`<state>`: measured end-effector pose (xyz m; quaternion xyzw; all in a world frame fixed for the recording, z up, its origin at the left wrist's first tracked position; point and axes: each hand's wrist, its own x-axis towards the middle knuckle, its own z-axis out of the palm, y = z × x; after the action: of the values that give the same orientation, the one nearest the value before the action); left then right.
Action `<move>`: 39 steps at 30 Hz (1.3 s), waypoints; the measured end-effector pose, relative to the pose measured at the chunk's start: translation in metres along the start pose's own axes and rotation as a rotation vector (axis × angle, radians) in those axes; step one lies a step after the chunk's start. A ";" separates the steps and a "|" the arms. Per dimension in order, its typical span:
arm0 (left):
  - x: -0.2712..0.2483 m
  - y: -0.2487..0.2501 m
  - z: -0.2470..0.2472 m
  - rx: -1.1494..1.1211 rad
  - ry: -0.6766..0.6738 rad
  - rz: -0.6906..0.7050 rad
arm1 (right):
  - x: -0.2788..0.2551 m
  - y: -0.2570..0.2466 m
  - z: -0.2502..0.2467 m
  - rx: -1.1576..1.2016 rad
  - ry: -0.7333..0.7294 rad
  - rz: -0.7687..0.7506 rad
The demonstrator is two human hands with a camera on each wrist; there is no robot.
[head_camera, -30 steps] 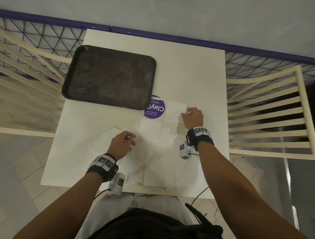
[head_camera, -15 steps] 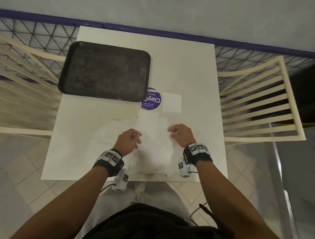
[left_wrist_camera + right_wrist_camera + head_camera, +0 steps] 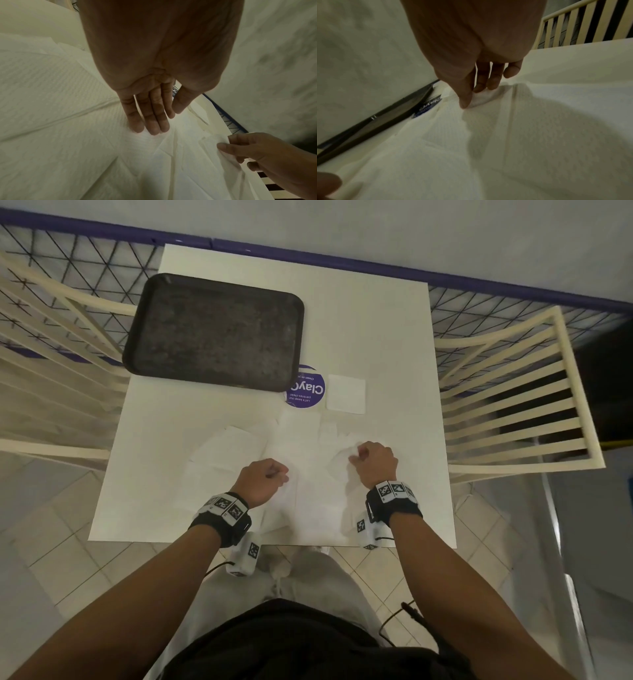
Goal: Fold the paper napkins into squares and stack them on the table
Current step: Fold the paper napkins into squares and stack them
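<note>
A pile of unfolded white paper napkins [image 3: 301,440] covers the near half of the white table [image 3: 376,320]. One folded napkin square [image 3: 346,393] lies alone just beyond the pile. My left hand [image 3: 263,479] [image 3: 159,121] rests on the pile, its straight fingertips [image 3: 150,128] pressing a napkin flat. My right hand [image 3: 371,462] [image 3: 472,97] pinches the raised edge of a napkin [image 3: 481,98] [image 3: 214,140] between thumb and fingers, to the right of the left hand.
A dark, empty tray [image 3: 215,330] sits at the far left of the table and partly covers a purple round sticker [image 3: 306,393]. Cream slatted chairs stand at the right [image 3: 513,392] and the left [image 3: 51,354]. A mesh railing runs behind.
My right hand left the folded square, came back toward me and took hold of a napkin edge in the pile. My left hand stayed on the napkins.
</note>
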<state>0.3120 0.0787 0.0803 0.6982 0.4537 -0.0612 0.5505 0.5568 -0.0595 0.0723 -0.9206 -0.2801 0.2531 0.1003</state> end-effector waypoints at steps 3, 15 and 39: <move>-0.001 0.001 0.001 -0.017 0.009 0.005 | -0.005 -0.002 -0.010 0.040 0.023 -0.039; -0.005 0.039 0.003 -0.025 0.000 0.081 | -0.018 -0.058 -0.043 0.514 -0.098 -0.296; 0.001 0.041 -0.033 -0.665 0.108 0.075 | -0.022 -0.079 -0.016 0.702 -0.204 -0.146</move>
<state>0.3279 0.1075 0.1218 0.4987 0.4513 0.1475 0.7252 0.5128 -0.0079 0.1208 -0.7777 -0.2496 0.4163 0.3994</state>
